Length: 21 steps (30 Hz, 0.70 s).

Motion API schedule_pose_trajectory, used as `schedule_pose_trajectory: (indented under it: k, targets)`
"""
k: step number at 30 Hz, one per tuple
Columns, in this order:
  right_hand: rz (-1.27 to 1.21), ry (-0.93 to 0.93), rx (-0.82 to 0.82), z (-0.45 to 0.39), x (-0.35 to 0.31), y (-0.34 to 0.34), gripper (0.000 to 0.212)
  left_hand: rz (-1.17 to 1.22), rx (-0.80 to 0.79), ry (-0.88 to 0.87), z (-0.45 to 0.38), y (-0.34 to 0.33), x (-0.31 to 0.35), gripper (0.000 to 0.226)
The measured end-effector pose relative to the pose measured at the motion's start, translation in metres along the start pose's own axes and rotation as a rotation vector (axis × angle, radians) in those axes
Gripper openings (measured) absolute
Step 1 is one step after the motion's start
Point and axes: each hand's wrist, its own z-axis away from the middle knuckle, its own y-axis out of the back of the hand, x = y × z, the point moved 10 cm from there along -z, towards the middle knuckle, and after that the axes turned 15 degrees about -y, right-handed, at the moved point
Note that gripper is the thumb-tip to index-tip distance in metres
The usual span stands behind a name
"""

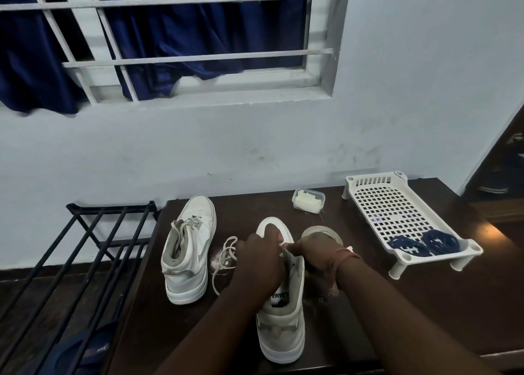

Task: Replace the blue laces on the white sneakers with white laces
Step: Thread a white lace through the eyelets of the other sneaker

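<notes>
Both hands on the near sneaker (283,326): left hand (262,257) and right hand (317,254) curled over its eyelets, pinching the white lace (224,257), slack trailing left of the left hand. Blue laces (422,244) in tray (397,204), right of the right hand.

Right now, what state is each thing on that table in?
Left sneaker: upright, already laced in white.
Right sneaker: upright, being laced.
White lace: loose, trailing on the table.
Blue laces: removed, coiled in the white tray.
Small container: open, holds pale pieces.
Tape roll: lying flat.
Left hand: curled at the eyelets.
Right hand: pinching the lace.
</notes>
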Motion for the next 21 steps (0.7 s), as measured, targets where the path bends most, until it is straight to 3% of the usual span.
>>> schedule_pose_trajectory:
  k: [2,3,5,7,8,10,11,13,16,18,19,21]
  targets:
    - [0.194,0.117,0.203,0.004,-0.022,0.016,0.020,-0.010,0.051,0.069,0.002,0.010,-0.004,0.033]
    - [0.120,0.184,0.269,0.012,-0.033,0.026,0.023,-0.024,0.084,0.108,0.004,0.016,-0.007,0.035]
    - [-0.385,0.324,0.323,0.028,-0.049,0.058,0.026,-0.021,0.104,0.228,0.014,0.024,-0.017,0.037]
    - [-0.845,0.510,0.354,0.049,-0.056,0.095,0.020,0.129,0.084,0.395,0.029,0.017,-0.039,0.036]
    - [-0.851,0.604,0.416,0.063,-0.061,0.109,0.018,0.228,0.056,0.478,0.036,0.007,-0.051,0.039]
    - [-0.419,0.632,0.579,0.069,-0.071,0.116,0.018,0.367,0.018,0.592,0.045,-0.008,-0.067,0.052]
    - [-0.113,0.563,0.576,0.057,-0.071,0.102,0.020,0.397,0.008,0.612,0.046,-0.010,-0.069,0.056]
    - [0.302,0.439,0.356,0.029,-0.051,0.050,0.018,0.406,-0.018,0.610,0.044,-0.010,-0.067,0.053]
    - [0.545,0.359,0.260,0.011,-0.026,0.013,0.020,0.462,-0.041,0.605,0.041,-0.012,-0.060,0.044]
    - [0.451,0.350,0.169,0.013,-0.030,0.008,0.019,0.490,-0.056,0.618,0.043,-0.015,-0.058,0.053]
    - [0.279,0.368,0.124,0.020,-0.040,0.012,0.018,0.479,-0.059,0.618,0.043,-0.015,-0.060,0.056]
    - [-0.397,0.347,-0.032,0.033,-0.055,0.036,0.023,0.437,-0.055,0.629,0.045,-0.012,-0.063,0.064]
